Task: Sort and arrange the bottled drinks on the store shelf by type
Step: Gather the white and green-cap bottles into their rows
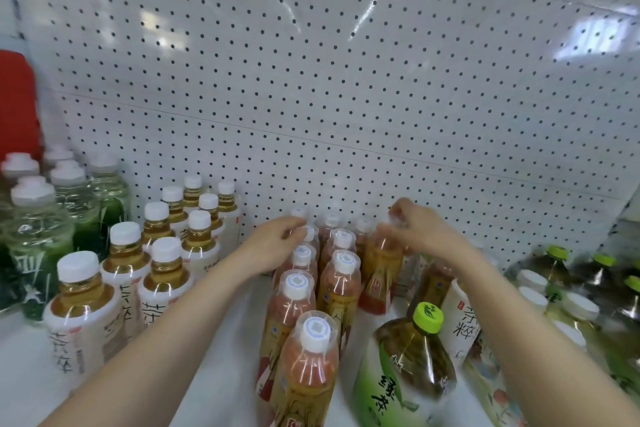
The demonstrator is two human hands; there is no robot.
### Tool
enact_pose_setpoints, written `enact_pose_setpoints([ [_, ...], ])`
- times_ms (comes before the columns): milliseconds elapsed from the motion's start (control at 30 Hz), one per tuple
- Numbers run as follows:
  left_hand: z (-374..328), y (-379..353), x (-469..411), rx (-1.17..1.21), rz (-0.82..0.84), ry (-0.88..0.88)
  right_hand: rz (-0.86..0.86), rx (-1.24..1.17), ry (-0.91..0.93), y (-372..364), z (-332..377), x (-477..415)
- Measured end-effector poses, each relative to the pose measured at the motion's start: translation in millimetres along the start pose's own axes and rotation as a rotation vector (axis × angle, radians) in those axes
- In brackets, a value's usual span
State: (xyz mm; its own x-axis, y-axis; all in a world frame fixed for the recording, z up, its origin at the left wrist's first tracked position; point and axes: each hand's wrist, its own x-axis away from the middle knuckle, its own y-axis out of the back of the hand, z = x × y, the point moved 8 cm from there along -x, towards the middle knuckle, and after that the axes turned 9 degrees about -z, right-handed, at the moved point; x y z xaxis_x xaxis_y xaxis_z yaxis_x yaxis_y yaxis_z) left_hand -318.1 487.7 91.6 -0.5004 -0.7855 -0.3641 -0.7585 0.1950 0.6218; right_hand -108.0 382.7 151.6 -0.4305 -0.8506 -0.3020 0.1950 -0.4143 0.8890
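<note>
Right hand (415,229): fingers pinched round the cap end of a red-tea bottle (381,267). The bottle is upright, long axis vertical, just beside the right flank of the double red-tea rows (341,284), toward their far end. It sits directly under this hand, so I judge the right arm the one to place it, and the coming move a short shift leftward into line with the rows. Left hand (273,243): at the rows' far left corner, fingers curled by the rear caps; whether it grips one I cannot tell. Right of the rows' near end, a green-capped bottle (405,367), label in Chinese characters that I read as green tea. Left of the rows, white-labelled amber bottles (162,284), each showing the character for tea; no brand name is legible to me. Behind the rows, the pegboard (346,97); beneath them, the white shelf (228,392)
</note>
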Motion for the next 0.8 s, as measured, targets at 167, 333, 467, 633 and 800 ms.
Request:
enact_pose_setpoints([
  [167,12,-1,-2,0.030,-0.037,0.015,0.097,0.020,0.083,-49,-7,-6],
  [333,16,1,3,0.049,-0.068,0.022,0.032,-0.062,0.093,-57,-11,-11],
  [467,13,6,14,0.053,-0.115,0.017,0.083,-0.074,0.085,-62,-16,-8],
  [633,-5,23,47,0.147,-0.251,-0.084,-0.119,-0.106,0.234,-21,14,27],
  [800,-14,29,77,0.230,-0.222,-0.140,0.159,-0.239,0.439,-19,80,114],
])
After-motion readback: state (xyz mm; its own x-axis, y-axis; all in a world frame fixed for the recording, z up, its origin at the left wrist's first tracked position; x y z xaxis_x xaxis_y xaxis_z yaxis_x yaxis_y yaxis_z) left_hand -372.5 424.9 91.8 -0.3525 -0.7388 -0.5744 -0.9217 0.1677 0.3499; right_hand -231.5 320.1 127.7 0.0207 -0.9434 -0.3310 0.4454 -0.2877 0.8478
